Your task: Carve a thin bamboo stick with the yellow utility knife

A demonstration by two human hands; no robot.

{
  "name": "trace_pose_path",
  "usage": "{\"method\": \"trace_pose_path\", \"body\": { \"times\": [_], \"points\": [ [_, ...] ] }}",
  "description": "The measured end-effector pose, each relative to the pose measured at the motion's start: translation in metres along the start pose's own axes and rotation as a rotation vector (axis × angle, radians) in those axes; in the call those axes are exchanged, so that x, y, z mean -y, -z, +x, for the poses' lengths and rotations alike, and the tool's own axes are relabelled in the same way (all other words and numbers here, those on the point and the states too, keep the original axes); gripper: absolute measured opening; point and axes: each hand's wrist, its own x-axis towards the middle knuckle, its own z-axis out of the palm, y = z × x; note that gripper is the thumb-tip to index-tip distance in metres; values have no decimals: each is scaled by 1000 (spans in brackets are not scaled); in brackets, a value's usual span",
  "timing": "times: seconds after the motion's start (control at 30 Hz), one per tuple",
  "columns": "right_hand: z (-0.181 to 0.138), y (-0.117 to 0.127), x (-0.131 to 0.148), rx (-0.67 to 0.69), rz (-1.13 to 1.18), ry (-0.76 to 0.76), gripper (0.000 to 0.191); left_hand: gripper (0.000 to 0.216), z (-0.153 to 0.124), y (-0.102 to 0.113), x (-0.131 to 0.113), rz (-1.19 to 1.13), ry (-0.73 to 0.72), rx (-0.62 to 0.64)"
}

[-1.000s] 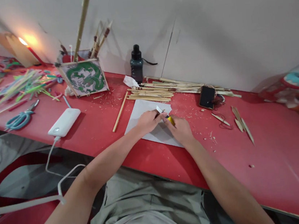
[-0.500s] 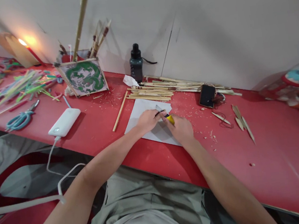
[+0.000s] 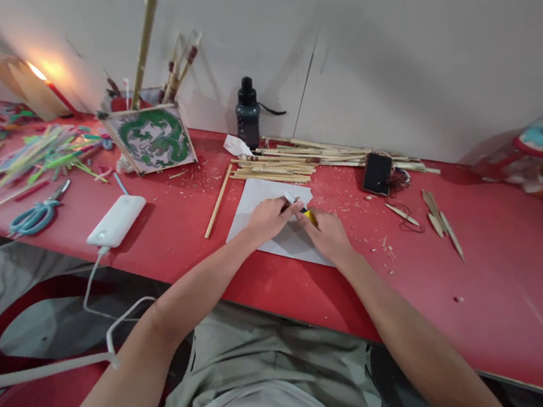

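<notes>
Wrapped in my right hand (image 3: 328, 233) is a yellow-handled utility knife (image 3: 309, 216); its blade points away to the upper left. My left hand (image 3: 269, 219) is closed right beside it, with thumb and fingers pinched near the blade. A small dark piece shows at those fingers, too small and covered to name. Both hands are over a white sheet of paper (image 3: 244, 219) lying on the red table (image 3: 306, 288). Just beyond the paper lies a pile of thin bamboo sticks (image 3: 277, 168), and a single stick (image 3: 218, 201) rests to its left.
Shavings dot the table. Behind the sticks stands a dark bottle (image 3: 247, 115). A phone (image 3: 377, 173) and pointed wood pieces (image 3: 442, 222) lie rightward. Leftward are a power bank (image 3: 117, 222), scissors (image 3: 38, 215), a dragon-painted holder (image 3: 152, 141) and a lit candle (image 3: 62, 99).
The knife blade has shifted and tilted slightly at my left fingers. Both hands stay in nearly the same place over the paper.
</notes>
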Motion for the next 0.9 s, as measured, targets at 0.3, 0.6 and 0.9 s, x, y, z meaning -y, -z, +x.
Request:
{"method": "trace_pose_path", "body": {
  "times": [0.3,0.6,0.9],
  "points": [
    [-2,0,2,-15,-87,-4,67,78,1,2,0,70,-32,10],
    [-7,2,14,-93,-297,-41,65,68,1,-2,-7,80,85,-78],
    [-3,0,7,-24,-30,-17,65,70,0,0,-3,34,46,-37]
  ]
}}
